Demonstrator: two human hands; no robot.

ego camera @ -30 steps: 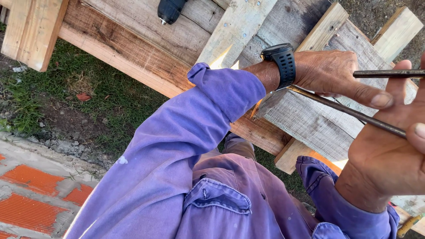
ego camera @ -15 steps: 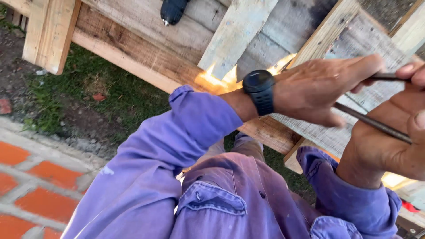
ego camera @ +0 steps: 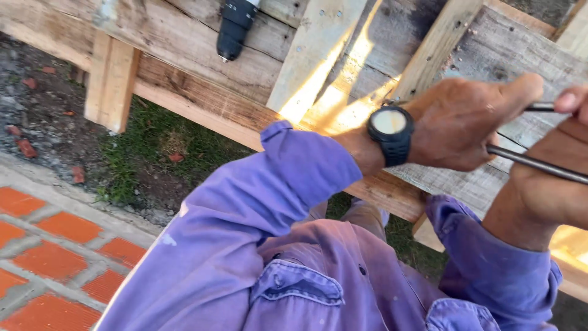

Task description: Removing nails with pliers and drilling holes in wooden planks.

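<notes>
My left hand (ego camera: 468, 125), with a black watch (ego camera: 390, 132) on its wrist, is closed in a fist around two thin metal rods (ego camera: 531, 164) that stick out to the right. My right hand (ego camera: 551, 178) grips the same rods just to the right, thumb up at the frame's edge, touching the upper rod (ego camera: 542, 107). Both hands are above a weathered wooden pallet structure (ego camera: 343, 55). The ends of the rods are hidden inside my left fist and past the frame's edge. Purple sleeves cover both arms.
A black power drill (ego camera: 236, 26) lies on the planks at the top. A wooden block leg (ego camera: 110, 83) stands at the left. Below the planks are grass and dirt (ego camera: 159, 147), and red brick paving (ego camera: 49, 251) fills the lower left.
My left hand has gone from flat fingers over the rods to a closed fist around them. The view has shifted, so that hands and drill sit differently in the frame.
</notes>
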